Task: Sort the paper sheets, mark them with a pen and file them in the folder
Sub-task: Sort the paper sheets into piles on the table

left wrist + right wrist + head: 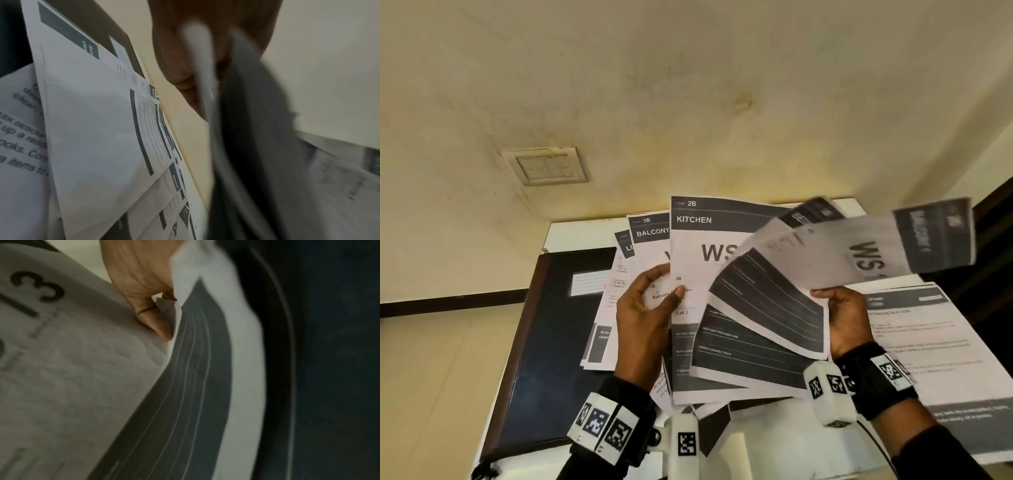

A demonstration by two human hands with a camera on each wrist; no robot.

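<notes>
My left hand (650,308) holds up a fan of printed sheets, thumb pressed on the front "KITCHEN 2B" sheet (698,246), with a "BALCONY 3B" sheet (650,240) behind it. My right hand (842,315) pinches a blurred "WS" sheet (859,257) by its edge, bent over to the right, beside other fanned sheets with dark bands (756,325). In the right wrist view, thumb and fingers (152,318) grip paper edges. A dark blue folder (551,342) lies shut on the table at the left. No pen is visible.
A small white table (571,233) stands against a cream wall with a switch plate (548,168). More printed sheets (928,342) lie flat on the table's right side, others under the fan at the left (92,121). Floor lies to the left.
</notes>
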